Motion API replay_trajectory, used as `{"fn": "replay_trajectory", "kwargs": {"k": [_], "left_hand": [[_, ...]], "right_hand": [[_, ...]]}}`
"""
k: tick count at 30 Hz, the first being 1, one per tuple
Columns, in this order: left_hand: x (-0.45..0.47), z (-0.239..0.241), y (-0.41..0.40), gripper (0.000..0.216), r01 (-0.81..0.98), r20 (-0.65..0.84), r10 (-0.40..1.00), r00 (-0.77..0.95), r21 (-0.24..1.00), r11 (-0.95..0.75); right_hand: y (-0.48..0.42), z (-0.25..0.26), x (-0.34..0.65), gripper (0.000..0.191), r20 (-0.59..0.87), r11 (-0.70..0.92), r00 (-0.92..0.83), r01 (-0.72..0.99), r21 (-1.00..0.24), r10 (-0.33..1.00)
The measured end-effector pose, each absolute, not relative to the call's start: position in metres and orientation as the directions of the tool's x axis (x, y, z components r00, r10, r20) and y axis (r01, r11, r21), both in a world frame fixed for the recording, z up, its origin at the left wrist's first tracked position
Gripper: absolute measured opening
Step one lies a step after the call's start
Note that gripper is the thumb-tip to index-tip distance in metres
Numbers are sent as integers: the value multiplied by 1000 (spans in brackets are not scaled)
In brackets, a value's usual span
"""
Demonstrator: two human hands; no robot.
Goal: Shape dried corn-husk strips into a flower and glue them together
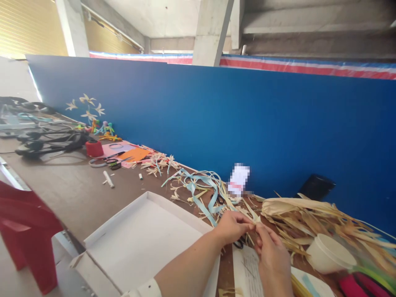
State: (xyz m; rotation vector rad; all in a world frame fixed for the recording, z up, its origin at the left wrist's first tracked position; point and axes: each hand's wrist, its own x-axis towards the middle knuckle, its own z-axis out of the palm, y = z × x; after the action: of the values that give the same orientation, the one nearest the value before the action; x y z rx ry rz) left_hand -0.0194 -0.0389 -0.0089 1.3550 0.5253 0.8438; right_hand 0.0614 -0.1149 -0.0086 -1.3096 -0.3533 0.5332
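Observation:
My left hand [230, 228] and my right hand [272, 255] meet over the table's right end, fingers pinched together on a thin pale strip of dried husk [255, 221] held between them. Just beyond my fingers lies a big heap of dried corn husks [306, 218]. Black scissors [239, 244] peek out under my left hand. A sheet of paper [247, 268] lies below my hands.
A white shallow box lid [139, 243] lies at left of my arm. Light blue ribbons [198, 183], a white cup [329, 253], a red tape roll [94, 148], orange paper [134, 154], a red chair [27, 231] and a blue partition [247, 123] surround the brown table [71, 185].

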Motion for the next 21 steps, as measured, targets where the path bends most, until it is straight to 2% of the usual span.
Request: {"fn": "replay_trajectory", "kwargs": {"k": [9,13,16,19,21], "left_hand": [[-20,-7,-40,21,-197,121,788,604,980,0],[-21,-5,-38,20,-163,132,824,551,985,-48],[-22,-5,-39,20,-152,148,827,542,985,-77],[-23,-5,-40,21,-133,168,824,542,985,-113],[-22,-6,-40,20,-131,196,815,546,980,-147]], "right_hand": [[-117,-7,60,37,-46,198,820,-192,-961,571],[-117,2,60,35,10,318,847,-189,-929,532],[-125,22,54,31,81,429,875,-151,-891,477],[-147,56,42,26,137,486,854,-147,-861,502],[-170,78,37,21,210,477,826,-81,-875,524]]}}
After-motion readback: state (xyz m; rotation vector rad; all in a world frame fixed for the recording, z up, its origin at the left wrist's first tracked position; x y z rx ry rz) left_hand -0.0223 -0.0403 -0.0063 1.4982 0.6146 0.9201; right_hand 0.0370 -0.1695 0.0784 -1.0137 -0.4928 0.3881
